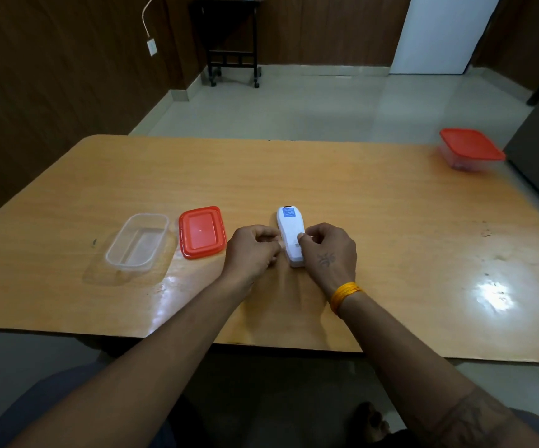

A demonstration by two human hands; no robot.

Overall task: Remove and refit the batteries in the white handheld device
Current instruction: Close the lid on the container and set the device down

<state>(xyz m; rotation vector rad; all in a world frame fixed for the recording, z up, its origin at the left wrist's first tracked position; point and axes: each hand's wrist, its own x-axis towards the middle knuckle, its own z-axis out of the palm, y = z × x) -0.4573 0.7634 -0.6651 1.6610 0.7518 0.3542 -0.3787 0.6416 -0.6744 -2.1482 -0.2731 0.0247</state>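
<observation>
Device (291, 232), white and slim with rounded ends, lies flat on the table (375, 221) near the front edge, its long axis running from 6 toward 12 o'clock. A blue label sits near its far end, and small dark print shows lower down its back. The left hand (251, 250) is curled at the device's 9 o'clock side, fingertips pinched together against its lower edge; whether it actually grips the casing cannot be told. The right hand (328, 250) rests at the 3 o'clock side, its thumb pressing on the device's back and the other fingers folded, and it bears a yellow band (345, 296) at the wrist. At 9 o'clock from the hands lies a red lid (202, 232), a glossy rounded rectangle, flat on the wood-grain tabletop. Just beyond it, farther toward 9 o'clock, stands a clear tub (139, 241), an open rounded rectangle of thin see-through plastic with nothing visible inside. At 2 o'clock, by the far right corner, stands a second tub (468, 150) closed with a red lid; its contents cannot be made out. The tabletop is shiny, with bright glare at 4 o'clock.
</observation>
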